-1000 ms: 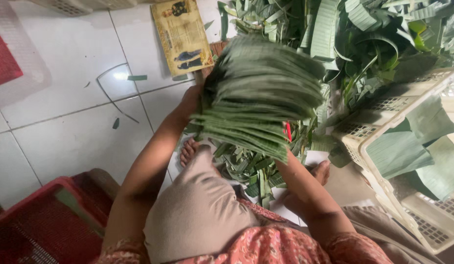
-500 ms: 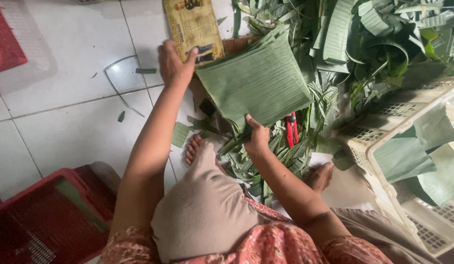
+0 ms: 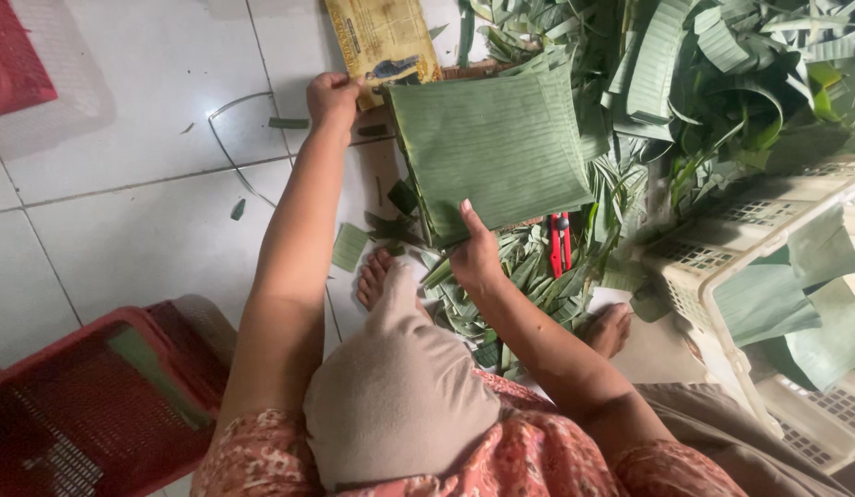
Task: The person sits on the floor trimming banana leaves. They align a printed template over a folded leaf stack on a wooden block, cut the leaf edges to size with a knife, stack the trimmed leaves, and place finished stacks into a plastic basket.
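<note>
Right now the stack of cut banana leaf sheets point(image 3: 492, 152) hangs above the floor between both hands, its long edges running away from the body. The right hand point(image 3: 475, 253) pinches the near corner in a closed grip; the left hand point(image 3: 333, 96), fist shut, sits at the far left corner beside a yellow board point(image 3: 381, 37). Below lie leaf scraps point(image 3: 501, 276), a red cutter point(image 3: 560, 243) and white floor tiles point(image 3: 124, 212); a cream basket point(image 3: 768, 276) stands right.

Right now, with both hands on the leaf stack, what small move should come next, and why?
Probably lower the leaf stack flat. The left hand grips its far corner, the right hand its near edge, and it hangs curved over the scraps.
</note>
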